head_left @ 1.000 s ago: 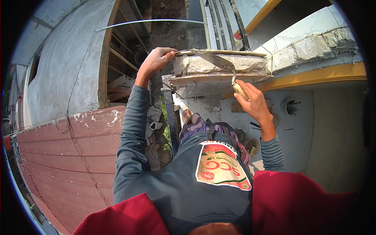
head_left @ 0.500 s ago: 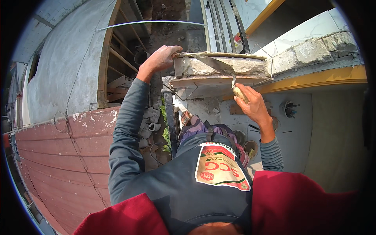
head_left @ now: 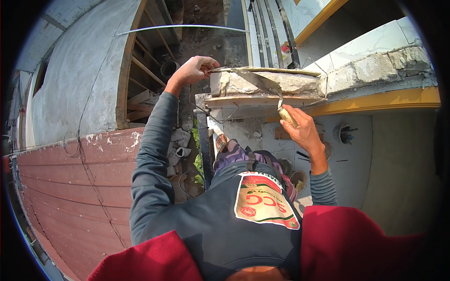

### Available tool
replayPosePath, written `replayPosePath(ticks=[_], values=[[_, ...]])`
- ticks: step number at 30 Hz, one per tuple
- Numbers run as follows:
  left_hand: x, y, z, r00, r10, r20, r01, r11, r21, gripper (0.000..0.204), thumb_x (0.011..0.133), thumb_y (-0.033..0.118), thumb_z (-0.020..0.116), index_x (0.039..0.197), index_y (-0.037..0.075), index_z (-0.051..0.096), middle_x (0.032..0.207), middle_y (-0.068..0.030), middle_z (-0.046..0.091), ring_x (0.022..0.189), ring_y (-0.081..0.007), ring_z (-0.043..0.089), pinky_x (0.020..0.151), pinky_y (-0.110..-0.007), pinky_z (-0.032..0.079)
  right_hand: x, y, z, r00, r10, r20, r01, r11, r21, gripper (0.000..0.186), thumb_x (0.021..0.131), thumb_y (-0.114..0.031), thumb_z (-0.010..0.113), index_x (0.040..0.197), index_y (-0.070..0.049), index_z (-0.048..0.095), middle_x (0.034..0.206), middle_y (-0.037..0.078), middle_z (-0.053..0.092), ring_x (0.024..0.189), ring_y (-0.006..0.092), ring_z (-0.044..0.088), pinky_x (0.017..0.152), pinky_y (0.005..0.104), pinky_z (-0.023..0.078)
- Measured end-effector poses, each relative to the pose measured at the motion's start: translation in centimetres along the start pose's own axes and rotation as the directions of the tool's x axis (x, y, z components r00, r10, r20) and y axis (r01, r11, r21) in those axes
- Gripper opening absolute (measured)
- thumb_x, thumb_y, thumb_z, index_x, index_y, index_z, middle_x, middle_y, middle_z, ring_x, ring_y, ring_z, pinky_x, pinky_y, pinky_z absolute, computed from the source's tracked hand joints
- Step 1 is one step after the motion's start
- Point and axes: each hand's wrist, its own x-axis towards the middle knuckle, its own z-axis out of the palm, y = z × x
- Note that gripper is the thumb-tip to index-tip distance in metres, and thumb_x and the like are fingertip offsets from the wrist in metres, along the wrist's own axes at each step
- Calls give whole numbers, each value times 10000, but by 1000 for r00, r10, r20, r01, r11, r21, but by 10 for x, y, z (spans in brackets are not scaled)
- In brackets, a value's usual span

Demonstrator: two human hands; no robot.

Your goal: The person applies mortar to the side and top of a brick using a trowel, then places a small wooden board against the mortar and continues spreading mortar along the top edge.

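My right hand (head_left: 303,130) grips the wooden handle of a pointed trowel (head_left: 260,82). Its grey blade lies across the rough mortar top of a narrow wall (head_left: 295,82), pointing left. Thin wooden boards flank this wall top, with the near board (head_left: 262,100) running along its lower side. My left hand (head_left: 194,71) is at the wall's left end, fingers curled and pinched by the tip of the far board. What sits between those fingertips is too small to make out. A bent metal rod (head_left: 208,112) hangs below that hand, and another bent rod (head_left: 325,84) spans the right end.
Rough blockwork (head_left: 375,72) continues right above a yellow beam (head_left: 393,99). A black metal post (head_left: 203,145) stands below the wall's left end. Maroon sheeting (head_left: 79,178) and a grey wall (head_left: 79,79) fill the left. A bucket with tools (head_left: 346,135) stands on the tiled floor.
My left hand has shifted slightly off the wall's end, and its fingers have curled into a pinch. The trowel stays in nearly the same place, with my right hand still around its handle.
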Motion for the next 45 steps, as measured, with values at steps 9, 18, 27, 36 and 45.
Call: replayPosePath(ticks=[9,18,27,36,45], values=[[17,-12,-6,991,41,127,-50,996,67,610,695,-106,516,1271,-42,706,989,-106,718,901,-190,635,896,-313,531,5,5,-17,997,-71,6,71,972,-223,452,860,-67,748,1295,-6,641,1100,180,716,931,368,708,781,405,586],[17,-21,-17,970,-26,240,53,993,-104,673,651,-45,560,1312,-22,684,1137,-90,711,1026,-211,622,1047,-304,456,-4,11,-19,988,-140,-65,126,974,-189,459,836,-52,747,1286,-39,661,1104,140,720,938,341,707,775,407,589],[11,-28,-21,963,-63,261,133,957,-257,590,759,73,629,1344,4,666,1139,-64,699,996,-184,610,984,-288,488,-14,12,-25,999,-9,45,23,949,-315,448,840,-64,747,1278,-31,661,1100,145,724,933,346,709,781,409,584],[38,-66,11,855,-357,377,481,817,-317,923,972,745,457,1523,6,478,1523,-213,520,1410,-285,508,1190,-448,374,-9,12,-19,995,10,-96,-16,998,-60,431,848,-33,750,1266,18,658,1098,208,721,942,364,722,815,394,575],[62,-66,27,751,-413,516,580,786,-214,926,989,781,346,1523,38,491,1499,-177,550,1367,-276,546,1172,-480,388,-12,2,-23,986,108,-130,-112,993,-25,430,830,-34,784,1241,27,676,1062,208,726,894,309,725,805,368,569]])
